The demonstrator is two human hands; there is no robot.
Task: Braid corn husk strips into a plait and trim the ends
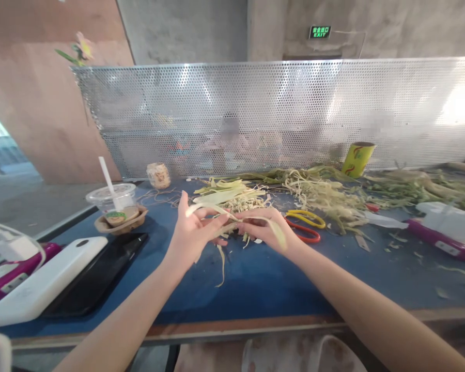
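Observation:
Over the near middle of the blue table both my hands meet at a pale green plant strip (279, 232), which looks like corn husk. My left hand (191, 235) pinches it between thumb and fingers, with the thumb pointing up and a loose end curving over it. Close beside it, my right hand (267, 227) is closed on the same strip, whose other end hangs over the back of that hand. A thin shred (221, 266) dangles below. Just behind my fingers lies a pile of pale strips (232, 191). Scissors with yellow and red handles (306, 237) rest right of my right hand.
To the left are a lidded plastic cup (114, 199) with a straw, a black phone (96, 276), a white power bank (48, 279) and a purple power strip (17, 271). Rightward lie more strips (318, 196), a yellow tube (357, 160) and another power strip (437, 240). A perforated metal screen (225, 98) stands behind.

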